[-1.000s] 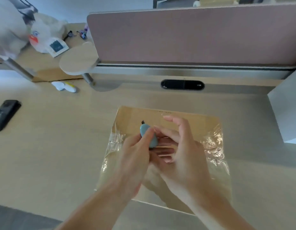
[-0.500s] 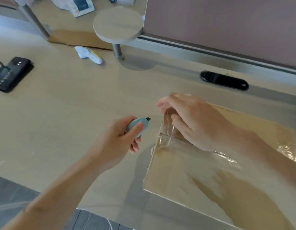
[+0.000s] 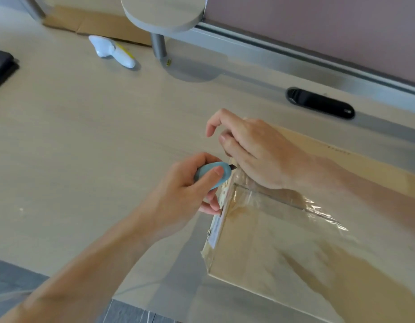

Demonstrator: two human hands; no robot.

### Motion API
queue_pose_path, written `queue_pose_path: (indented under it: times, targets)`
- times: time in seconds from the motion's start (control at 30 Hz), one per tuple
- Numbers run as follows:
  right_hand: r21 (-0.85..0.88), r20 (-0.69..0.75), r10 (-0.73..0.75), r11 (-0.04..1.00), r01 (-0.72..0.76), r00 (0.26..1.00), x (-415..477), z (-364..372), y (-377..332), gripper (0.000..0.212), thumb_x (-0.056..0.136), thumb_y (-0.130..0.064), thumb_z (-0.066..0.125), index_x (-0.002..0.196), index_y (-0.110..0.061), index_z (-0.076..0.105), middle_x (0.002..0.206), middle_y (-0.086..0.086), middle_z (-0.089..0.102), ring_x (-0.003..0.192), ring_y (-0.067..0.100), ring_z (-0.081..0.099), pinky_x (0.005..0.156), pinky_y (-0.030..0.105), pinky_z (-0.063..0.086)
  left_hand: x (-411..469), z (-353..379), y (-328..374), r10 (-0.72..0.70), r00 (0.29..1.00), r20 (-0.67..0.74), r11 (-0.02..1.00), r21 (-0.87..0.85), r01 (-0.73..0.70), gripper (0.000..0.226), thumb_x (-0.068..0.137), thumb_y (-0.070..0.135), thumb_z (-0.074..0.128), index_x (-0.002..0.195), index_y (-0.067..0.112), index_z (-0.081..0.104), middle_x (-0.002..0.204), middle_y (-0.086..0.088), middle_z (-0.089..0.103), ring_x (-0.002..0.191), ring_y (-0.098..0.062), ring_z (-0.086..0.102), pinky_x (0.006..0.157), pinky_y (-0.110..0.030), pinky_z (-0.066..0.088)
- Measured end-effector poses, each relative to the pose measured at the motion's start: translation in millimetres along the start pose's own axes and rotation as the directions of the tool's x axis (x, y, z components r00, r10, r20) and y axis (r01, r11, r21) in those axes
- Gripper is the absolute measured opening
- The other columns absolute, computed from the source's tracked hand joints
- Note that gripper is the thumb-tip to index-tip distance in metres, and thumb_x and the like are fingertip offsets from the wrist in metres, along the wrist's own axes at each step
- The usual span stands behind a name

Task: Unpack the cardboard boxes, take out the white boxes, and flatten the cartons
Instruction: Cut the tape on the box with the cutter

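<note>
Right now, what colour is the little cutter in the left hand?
Light blue cutter, with a dark tip, seen in the head view.

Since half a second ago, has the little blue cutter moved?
Yes. Judged against the cardboard box, the blue cutter in the left hand has moved toward it, closing the gap; its tip now meets the box's taped side edge.

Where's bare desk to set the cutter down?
Widest bare patch: desk left of the carton, bordered by the black device at the left edge and the white tool. A narrower strip lies between carton and cable slot. Crowded at the carton's left edge, where left hand, cutter and right hand meet.
</note>
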State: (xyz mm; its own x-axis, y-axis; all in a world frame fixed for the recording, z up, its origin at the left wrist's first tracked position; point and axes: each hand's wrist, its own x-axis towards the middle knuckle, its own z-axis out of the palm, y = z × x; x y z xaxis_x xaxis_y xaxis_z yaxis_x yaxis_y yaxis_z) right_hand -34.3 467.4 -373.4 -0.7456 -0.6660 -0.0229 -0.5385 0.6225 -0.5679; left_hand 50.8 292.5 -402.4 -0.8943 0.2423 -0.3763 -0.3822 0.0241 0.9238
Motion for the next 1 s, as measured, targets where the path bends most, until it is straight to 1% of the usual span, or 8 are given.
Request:
queue_pose_path:
  times: [0.2,0.33,0.4,0.53,0.6,0.7,0.83,1.0]
  targets:
    - [0.068,0.001,0.053,0.996,-0.053,0.999,0.1,-0.8,-1.1,0.015,0.109,-0.020,0.036,0.114,-0.026,0.049,0.061,0.009,0.056,0.055,0.029,0.053,0.059,0.048,0.043,5.2,-0.3,1.1,0.034,0.998,0.043,0.998,0.050,-0.036,0.016,0.107,0.022,0.055,0.110,0.015,0.070,0.083,-0.034,0.054,0.065,-0.024,0.065,0.070,-0.050,0.065]
    - [0.094,-0.013,0.057,0.994,-0.056,0.998,1.2,-0.9,-1.6,0.015,0.109,-0.021,0.035,0.113,-0.026,0.049,0.064,0.011,0.059,0.057,0.031,0.055,0.057,0.049,0.044,10.0,0.5,2.6,0.049,0.997,0.066,0.994,0.094,-0.055,0.017,0.105,0.027,0.056,0.108,0.017,0.070,0.066,-0.005,0.053,0.061,-0.018,0.062,0.067,-0.051,0.065]
    - [0.093,-0.019,0.051,0.994,-0.049,0.999,1.8,0.0,-1.1,0.014,0.109,-0.022,0.036,0.112,-0.027,0.049,0.062,0.008,0.058,0.055,0.029,0.055,0.056,0.048,0.045,11.1,-1.9,4.1,0.060,0.995,0.081,0.990,0.121,-0.069,0.020,0.101,0.028,0.055,0.105,0.016,0.070,0.062,-0.001,0.049,0.056,-0.016,0.058,0.064,-0.048,0.065]
    - [0.071,-0.034,0.042,0.997,-0.039,0.999,3.2,2.8,1.4,0.004,0.109,-0.027,0.045,0.109,-0.027,0.048,0.053,-0.003,0.053,0.046,0.019,0.048,0.045,0.027,0.037,9.3,-8.8,5.4,0.106,0.982,0.156,0.972,0.192,-0.136,0.018,0.106,0.021,0.054,0.106,0.015,0.071,0.069,-0.019,0.035,0.053,-0.017,0.045,0.062,-0.041,0.065]
    - [0.067,-0.037,0.044,0.997,-0.042,0.998,4.3,3.9,1.5,0.004,0.108,-0.030,0.049,0.109,-0.026,0.048,0.054,-0.005,0.054,0.045,0.019,0.047,0.044,0.022,0.034,8.2,-8.6,4.3,0.117,0.980,0.163,0.967,0.206,-0.150,0.018,0.106,0.021,0.053,0.107,0.015,0.070,0.070,-0.022,0.034,0.055,-0.019,0.043,0.061,-0.041,0.065]
    - [0.069,-0.036,0.041,0.997,-0.038,0.999,4.7,4.1,1.3,0.007,0.108,-0.031,0.050,0.109,-0.025,0.048,0.054,-0.004,0.054,0.044,0.019,0.046,0.043,0.025,0.034,7.5,-5.9,3.4,0.121,0.982,0.145,0.969,0.199,-0.149,0.018,0.103,0.024,0.054,0.102,0.016,0.070,0.067,-0.011,0.034,0.055,-0.021,0.039,0.061,-0.040,0.065]
    - [0.082,-0.026,0.048,0.996,-0.046,0.999,4.4,3.7,1.6,0.005,0.109,-0.030,0.050,0.109,-0.025,0.048,0.053,0.000,0.051,0.043,0.020,0.041,0.043,0.033,0.034,1.0,-9.2,0.1,0.097,0.980,0.173,0.967,0.215,-0.134,0.019,0.100,0.025,0.054,0.093,0.017,0.070,0.061,0.006,0.038,0.052,-0.012,0.042,0.063,-0.041,0.065]
    - [0.083,-0.025,0.046,0.996,-0.044,0.999,3.8,4.0,2.8,0.003,0.109,-0.029,0.048,0.109,-0.026,0.048,0.053,0.001,0.049,0.042,0.020,0.039,0.042,0.037,0.034,-5.0,-6.6,-1.8,0.079,0.988,0.134,0.958,0.264,-0.113,0.020,0.103,0.025,0.054,0.092,0.017,0.069,0.059,0.009,0.043,0.050,-0.008,0.050,0.066,-0.047,0.064]
